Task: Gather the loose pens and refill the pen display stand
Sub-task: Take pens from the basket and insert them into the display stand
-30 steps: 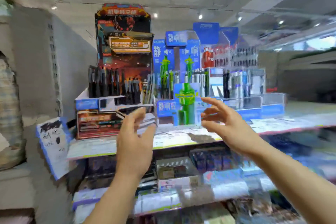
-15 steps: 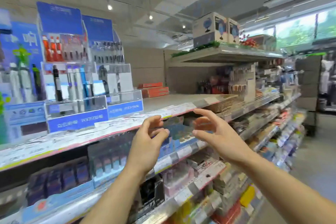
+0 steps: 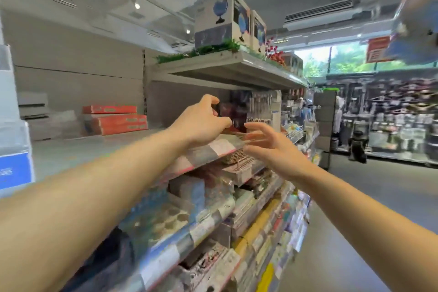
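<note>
Wicker basket [image 3: 233,157] — hands now nearer

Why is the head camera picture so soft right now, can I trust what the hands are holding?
Head view: motion blur smears the left hand, the right hand and the shelf edge; wide-angle distortion bends the aisle; the bright window washes out the far end. Whether either hand has a grip on anything cannot be told.
</note>
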`<state>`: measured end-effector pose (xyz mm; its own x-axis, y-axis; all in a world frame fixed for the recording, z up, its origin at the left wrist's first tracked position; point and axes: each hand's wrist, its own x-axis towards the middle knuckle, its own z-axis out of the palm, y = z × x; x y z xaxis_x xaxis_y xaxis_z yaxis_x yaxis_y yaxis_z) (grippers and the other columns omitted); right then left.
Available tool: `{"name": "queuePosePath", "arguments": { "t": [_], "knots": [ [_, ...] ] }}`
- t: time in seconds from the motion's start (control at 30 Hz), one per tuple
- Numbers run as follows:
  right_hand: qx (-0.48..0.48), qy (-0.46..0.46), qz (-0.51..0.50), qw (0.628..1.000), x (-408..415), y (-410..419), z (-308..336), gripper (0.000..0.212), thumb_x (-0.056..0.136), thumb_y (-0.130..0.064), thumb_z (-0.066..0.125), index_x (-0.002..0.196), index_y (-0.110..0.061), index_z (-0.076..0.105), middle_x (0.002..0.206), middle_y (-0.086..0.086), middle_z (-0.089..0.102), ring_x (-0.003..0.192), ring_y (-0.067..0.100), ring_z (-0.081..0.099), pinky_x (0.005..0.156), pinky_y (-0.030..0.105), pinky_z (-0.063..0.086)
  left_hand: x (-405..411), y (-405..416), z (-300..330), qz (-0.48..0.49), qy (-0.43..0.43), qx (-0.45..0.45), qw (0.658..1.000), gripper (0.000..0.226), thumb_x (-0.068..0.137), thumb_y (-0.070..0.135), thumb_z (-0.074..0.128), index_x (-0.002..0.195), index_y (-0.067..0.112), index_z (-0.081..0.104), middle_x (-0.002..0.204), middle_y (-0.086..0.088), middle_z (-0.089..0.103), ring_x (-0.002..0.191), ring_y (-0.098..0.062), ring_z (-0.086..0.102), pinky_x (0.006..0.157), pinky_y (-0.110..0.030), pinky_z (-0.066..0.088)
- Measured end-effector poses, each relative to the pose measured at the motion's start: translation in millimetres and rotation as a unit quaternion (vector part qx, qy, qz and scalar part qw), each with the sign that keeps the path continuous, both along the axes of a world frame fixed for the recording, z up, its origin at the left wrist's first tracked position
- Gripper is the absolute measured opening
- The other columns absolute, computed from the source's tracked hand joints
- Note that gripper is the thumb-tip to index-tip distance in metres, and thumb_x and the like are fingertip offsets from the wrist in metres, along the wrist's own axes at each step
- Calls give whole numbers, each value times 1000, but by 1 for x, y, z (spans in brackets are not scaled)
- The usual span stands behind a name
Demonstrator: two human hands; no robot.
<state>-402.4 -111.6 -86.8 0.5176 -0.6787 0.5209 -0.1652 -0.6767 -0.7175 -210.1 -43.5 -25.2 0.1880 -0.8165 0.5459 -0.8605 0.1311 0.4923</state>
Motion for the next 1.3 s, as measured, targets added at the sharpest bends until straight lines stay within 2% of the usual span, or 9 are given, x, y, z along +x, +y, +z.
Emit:
{"name": "queuePosePath", "arguments": {
  "t": [0.13,0.23,0.4,0.67,0.87,1.0,1.1,1.2,1.3],
  "knots": [
    [-4,-6,-22,1000,19,-63,15,52,91,-29,73,135,-45,51,124,-14,61,113,8,63,102,43,52,27,-60,23,29,-118,48,991,67,90,40,61,148,18,34,134,-3,58,115,-23,56,82,-31,39],
    [-9,-16,-26,1000,30,-109,20,50,93,-28,71,135,-44,51,123,-14,62,111,6,63,101,43,53,39,-99,21,35,-140,76,987,62,91,41,60,144,18,37,110,3,61,99,-18,55,80,-33,42],
    [-25,1,-9,1000,55,-199,21,50,94,-25,70,140,-35,52,123,-9,64,111,12,64,103,43,51,60,-164,7,67,-168,126,976,62,93,43,60,145,21,35,124,1,59,102,-18,55,87,-33,46],
    [-97,103,144,979,101,-361,28,41,92,-32,71,124,-52,53,119,-17,64,101,-4,65,82,15,48,92,-271,-10,167,-147,216,951,60,92,51,59,144,27,41,135,2,59,115,-18,56,95,-31,44],
    [-127,237,279,922,139,-460,37,48,88,-35,76,122,-55,50,118,-18,66,102,-7,65,93,18,50,107,-354,-39,222,-187,320,902,45,91,43,62,132,24,56,129,-2,63,109,-20,58,94,-29,47],
    [-180,338,327,864,173,-496,42,57,87,-46,75,132,-59,42,120,-31,63,103,-19,57,89,9,42,129,-374,-48,265,-243,419,834,55,91,44,61,138,17,52,133,-10,61,116,-28,59,92,-26,47],
    [-185,352,364,842,201,-508,46,64,89,-41,75,143,-49,41,126,-27,62,106,-17,57,92,13,46,146,-384,-49,299,-237,455,805,45,94,41,59,131,15,56,129,-13,63,113,-29,60,89,-28,44],
    [-168,335,390,841,228,-511,47,66,90,-34,75,148,-39,43,132,-18,62,113,0,63,104,31,50,162,-396,-54,295,-226,506,778,47,97,40,56,135,12,55,134,-12,60,118,-28,57,100,-33,45],
    [-173,299,396,851,250,-512,38,63,91,-35,73,148,-35,45,131,-16,63,115,5,64,105,31,49,175,-406,-58,268,-212,552,761,51,98,39,56,142,15,49,140,-9,55,124,-26,53,108,-40,42]
  ]
}}
